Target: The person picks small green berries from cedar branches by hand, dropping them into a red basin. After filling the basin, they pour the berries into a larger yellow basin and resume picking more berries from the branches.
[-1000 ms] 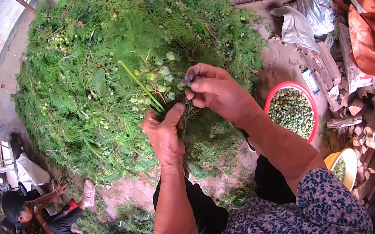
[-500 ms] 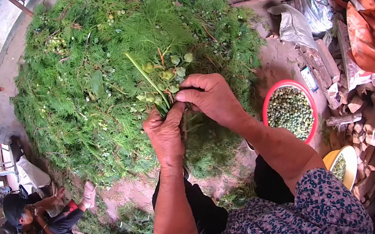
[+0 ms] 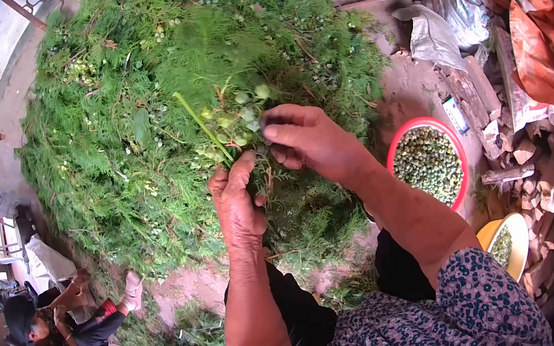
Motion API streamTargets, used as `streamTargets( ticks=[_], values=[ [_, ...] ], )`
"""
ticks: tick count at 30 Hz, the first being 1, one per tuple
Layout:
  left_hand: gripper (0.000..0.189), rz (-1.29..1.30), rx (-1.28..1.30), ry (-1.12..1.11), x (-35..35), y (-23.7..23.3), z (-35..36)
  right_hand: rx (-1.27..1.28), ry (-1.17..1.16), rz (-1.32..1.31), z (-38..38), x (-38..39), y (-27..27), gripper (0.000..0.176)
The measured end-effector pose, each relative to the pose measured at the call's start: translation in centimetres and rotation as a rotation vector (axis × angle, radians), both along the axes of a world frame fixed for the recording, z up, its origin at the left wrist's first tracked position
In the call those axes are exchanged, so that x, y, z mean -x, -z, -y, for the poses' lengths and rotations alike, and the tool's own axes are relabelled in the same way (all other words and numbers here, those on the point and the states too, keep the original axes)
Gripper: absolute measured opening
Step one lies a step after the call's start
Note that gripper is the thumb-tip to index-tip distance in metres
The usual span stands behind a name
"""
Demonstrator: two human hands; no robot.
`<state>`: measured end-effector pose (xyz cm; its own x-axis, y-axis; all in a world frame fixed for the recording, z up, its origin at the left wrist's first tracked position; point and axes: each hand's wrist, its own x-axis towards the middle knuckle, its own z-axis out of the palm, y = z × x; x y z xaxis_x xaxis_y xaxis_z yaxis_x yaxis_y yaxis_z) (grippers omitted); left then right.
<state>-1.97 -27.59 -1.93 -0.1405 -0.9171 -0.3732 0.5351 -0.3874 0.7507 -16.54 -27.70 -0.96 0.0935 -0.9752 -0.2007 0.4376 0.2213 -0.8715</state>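
Observation:
My left hand (image 3: 234,196) is closed around the base of a conifer sprig (image 3: 227,122) bearing several pale green cones, with feathery foliage spreading beyond them. A straight, smooth green stalk (image 3: 197,122) sticks out of the same grip, slanting up and to the left. Just right of the cones is my right hand (image 3: 315,141), slightly blurred, with thumb and fingers curled together. Whatever lies between those fingertips is too small and smeared to name. Beneath both hands spreads a big heap of cut conifer branches (image 3: 112,161).
A red-rimmed basin (image 3: 419,122) full of green cones stands at my right. Behind it are a yellow basin (image 3: 523,244), split firewood (image 3: 507,176), a pale sack (image 3: 431,38) and an orange sheet (image 3: 546,50). Another person (image 3: 66,337) sits at lower left.
My right hand has drawn slightly right, away from my left thumb and the sprig's base. My left hand and the sprig have shifted a little left.

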Motion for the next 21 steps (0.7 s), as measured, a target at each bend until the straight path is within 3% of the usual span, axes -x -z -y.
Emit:
streamTargets(
  ticks=[4, 7, 10, 13, 15, 19, 21],
  values=[
    [0.022, 0.094, -0.008, 0.076, 0.2, -0.3, -0.3, 0.032, -0.067, -0.128, -0.3, 0.0, -0.7, 0.01],
    [0.014, 0.102, 0.044, 0.04, 0.9, 0.4, -0.5, 0.007, -0.104, -0.184, -0.4, 0.1, -0.7, 0.009],
    [0.011, 0.071, 0.099, -0.029, 1.7, 0.6, -0.5, 0.005, 0.039, -0.301, -0.7, -0.5, -0.7, 0.01],
    [0.014, 0.046, 0.063, -0.03, 1.3, 1.4, -0.4, 0.001, 0.094, -0.078, -0.9, -0.8, 0.0, 0.007],
    [0.015, 0.032, 0.035, -0.027, 0.9, 1.5, -0.3, -0.189, 0.057, 0.293, -0.9, -0.5, 0.2, 0.008],
    [0.016, -0.052, 0.006, 0.059, 0.2, 0.7, -0.2, -0.212, 0.011, 0.352, -0.9, -0.1, 1.0, 0.013],
    [0.019, -0.089, 0.018, 0.122, 0.3, 0.2, -0.2, -0.15, -0.022, 0.504, -0.7, 0.2, 1.2, 0.013]
  ],
)
